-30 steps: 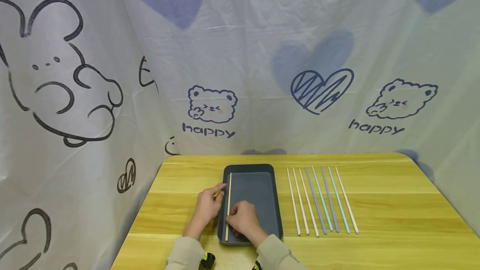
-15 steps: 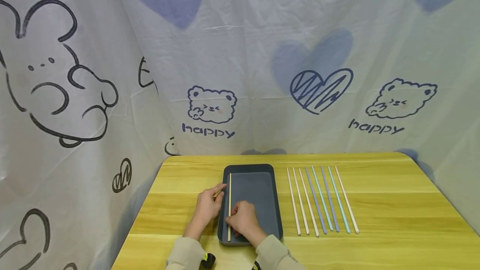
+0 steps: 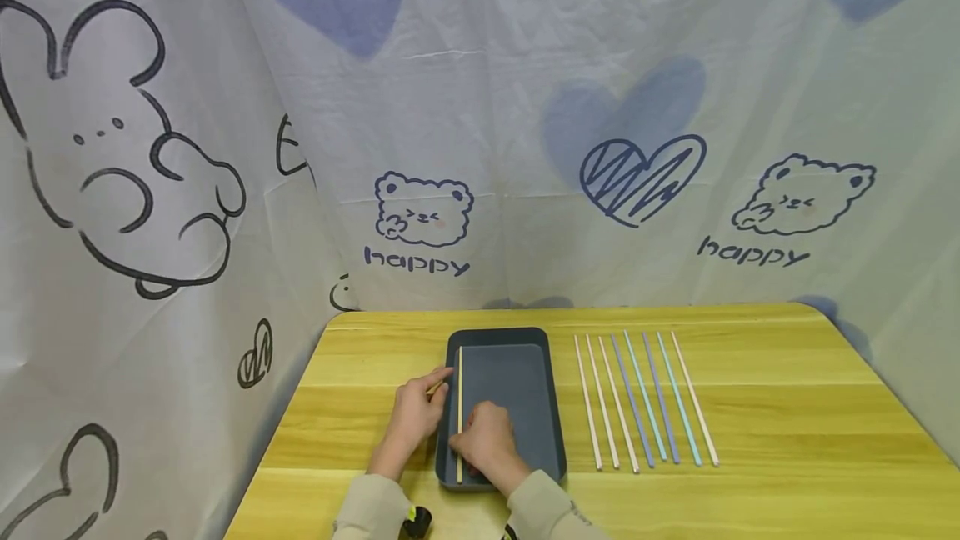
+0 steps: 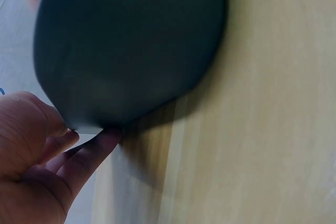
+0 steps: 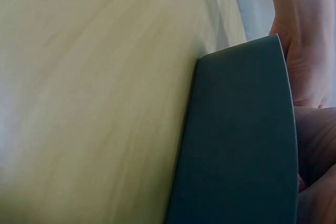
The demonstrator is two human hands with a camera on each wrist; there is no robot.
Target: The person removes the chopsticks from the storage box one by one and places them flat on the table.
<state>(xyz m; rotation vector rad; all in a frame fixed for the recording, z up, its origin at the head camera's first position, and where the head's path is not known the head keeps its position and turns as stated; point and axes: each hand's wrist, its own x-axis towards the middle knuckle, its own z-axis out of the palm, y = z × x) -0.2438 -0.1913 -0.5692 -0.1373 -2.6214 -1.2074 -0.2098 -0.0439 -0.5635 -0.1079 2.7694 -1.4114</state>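
Observation:
A pale yellow chopstick (image 3: 460, 390) lies lengthwise along the left side inside a dark grey rectangular tray (image 3: 517, 382). My right hand (image 3: 487, 440) reaches over the tray, its curled fingers pinching the chopstick toward its near end; the fingertips are partly hidden. At the tray's left rim, my left hand (image 3: 416, 413) holds the edge between thumb and fingers. The left wrist view shows that hand's fingertips (image 4: 113, 134) against the tray's outer wall (image 4: 131, 51). In the right wrist view, the tray wall (image 5: 236, 140) hides most of the right hand (image 5: 317, 140).
Right of the tray, several chopsticks (image 3: 637, 402) in pink, blue and turquoise lie side by side on the wooden table (image 3: 795, 407). A printed cloth (image 3: 517, 123) hangs behind the table and along its left. A small black object (image 3: 417, 522) sits beside the left sleeve.
The near end of the yellow chopstick has shifted slightly right, so it now lies straighter along the tray. My right hand has barely moved with it; the left hand stays at the rim.

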